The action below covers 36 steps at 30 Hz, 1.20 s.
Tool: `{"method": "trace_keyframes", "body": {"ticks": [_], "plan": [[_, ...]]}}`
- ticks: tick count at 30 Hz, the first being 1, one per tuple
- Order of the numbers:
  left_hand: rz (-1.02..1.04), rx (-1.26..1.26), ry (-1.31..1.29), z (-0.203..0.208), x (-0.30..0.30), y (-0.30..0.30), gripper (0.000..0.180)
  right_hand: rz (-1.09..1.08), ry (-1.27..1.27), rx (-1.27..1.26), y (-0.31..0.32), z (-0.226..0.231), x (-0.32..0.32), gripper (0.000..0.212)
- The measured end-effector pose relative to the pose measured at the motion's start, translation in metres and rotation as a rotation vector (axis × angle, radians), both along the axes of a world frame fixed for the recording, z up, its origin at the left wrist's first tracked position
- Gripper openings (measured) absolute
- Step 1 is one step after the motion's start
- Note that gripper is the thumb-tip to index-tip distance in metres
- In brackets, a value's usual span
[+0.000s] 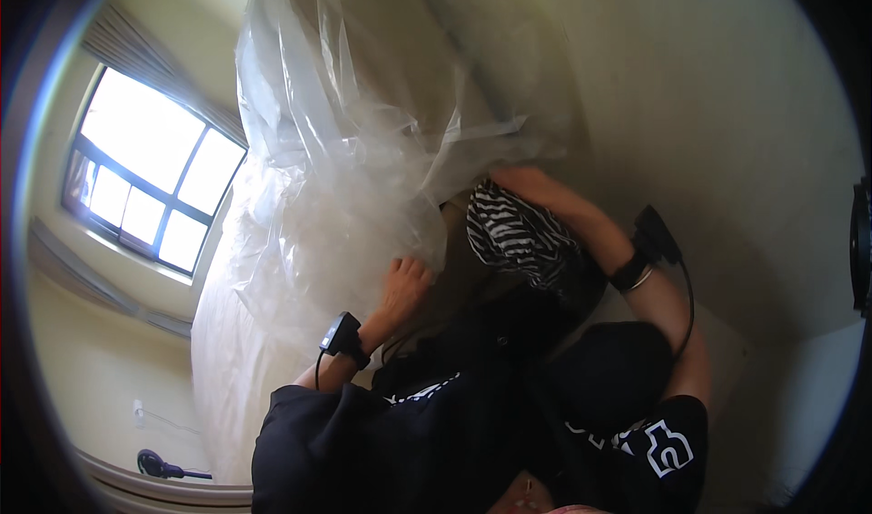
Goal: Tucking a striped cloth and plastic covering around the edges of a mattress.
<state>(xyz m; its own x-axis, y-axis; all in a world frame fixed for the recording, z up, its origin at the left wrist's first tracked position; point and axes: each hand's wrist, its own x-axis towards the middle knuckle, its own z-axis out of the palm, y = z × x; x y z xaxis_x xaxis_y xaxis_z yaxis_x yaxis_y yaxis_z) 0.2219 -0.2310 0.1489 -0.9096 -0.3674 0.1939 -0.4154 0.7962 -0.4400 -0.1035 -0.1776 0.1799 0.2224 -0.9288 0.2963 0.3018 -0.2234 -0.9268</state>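
A large sheet of clear plastic film [336,178] hangs in loose, crumpled folds in front of me. My left hand [408,282] is at its lower right part, fingers curled into the film. Farther up and to the right, my right hand [522,183] reaches to the film's right side; its fingers are blurred and partly hidden, so their grip does not show. Just below that hand is a black-and-white zebra-striped cloth [509,228], bunched near my right forearm. Each wrist carries a strapped black device, the left one [342,334] and the right one [656,237].
Beneath the film on the left spreads a pale covered surface [222,378]. A bright window [145,164] with grey curtains [150,60] is on the left. A plain wall [718,133] rises close on the right. A dark cabled object [159,464] lies at the lower left.
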Motion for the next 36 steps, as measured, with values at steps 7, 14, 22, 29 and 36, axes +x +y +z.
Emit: {"method": "trace_keyframes", "body": {"ticks": [7, 14, 22, 29, 36], "plan": [[-0.151, 0.22, -0.071, 0.018, -0.015, 0.022, 0.019, -0.238, -0.029, 0.142, -0.03, -0.012, 0.01, 0.039], [0.412, 0.039, -0.389, 0.009, 0.005, 0.001, 0.017, -0.554, -0.266, 0.073, 0.005, -0.047, -0.083, 0.032], [0.015, 0.835, 0.104, -0.048, -0.052, 0.039, 0.027, -0.531, 0.156, 0.32, -0.007, -0.081, -0.056, 0.059], [0.809, 0.533, 0.078, -0.004, 0.008, 0.001, 0.05, -0.441, 0.217, 0.398, -0.006, -0.074, -0.071, 0.047], [0.671, -0.164, 0.449, 0.194, 0.004, -0.109, 0.055, -0.439, 0.137, 0.241, -0.017, -0.058, -0.079, 0.036]]}}
